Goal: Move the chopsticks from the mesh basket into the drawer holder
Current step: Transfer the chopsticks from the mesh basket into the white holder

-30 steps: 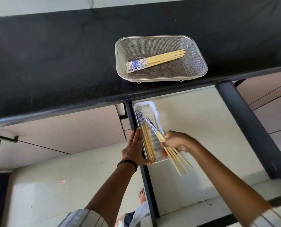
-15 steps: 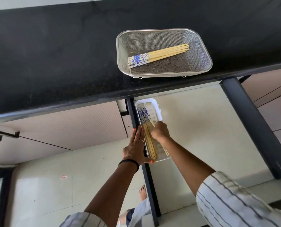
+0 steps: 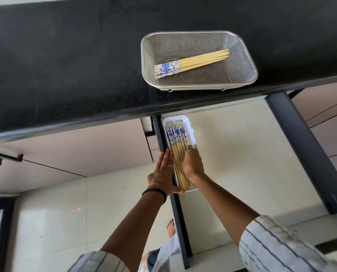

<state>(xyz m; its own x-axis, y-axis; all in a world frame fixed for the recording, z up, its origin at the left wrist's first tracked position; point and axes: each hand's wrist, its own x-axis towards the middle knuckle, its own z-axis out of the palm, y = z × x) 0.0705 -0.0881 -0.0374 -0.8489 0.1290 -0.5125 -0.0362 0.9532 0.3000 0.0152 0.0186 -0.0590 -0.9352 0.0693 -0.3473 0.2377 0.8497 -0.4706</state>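
Note:
A metal mesh basket [image 3: 242, 55] sits on the black counter and holds several bamboo chopsticks [image 3: 201, 60] with blue-and-white ends. Below, a white plastic drawer holder [image 3: 191, 127] lies in the open drawer, and several matching chopsticks [image 3: 176, 138] rest in it lengthwise. My right hand [image 3: 193, 166] lies on the near part of those chopsticks, fingers curled down over them. My left hand [image 3: 161, 176] is flat against the holder's left side, thumb at its near end.
The black counter [image 3: 65, 65] overhangs the open drawer [image 3: 242, 154], which has dark metal side rails [image 3: 305, 150]. A closed drawer front with a black handle [image 3: 4, 157] is at the left. My bare foot [image 3: 170, 228] stands on the pale floor below.
My right hand carried a bundle of chopsticks from above the holder's near end down into the holder, and now presses on them. My left hand stayed at the holder's side.

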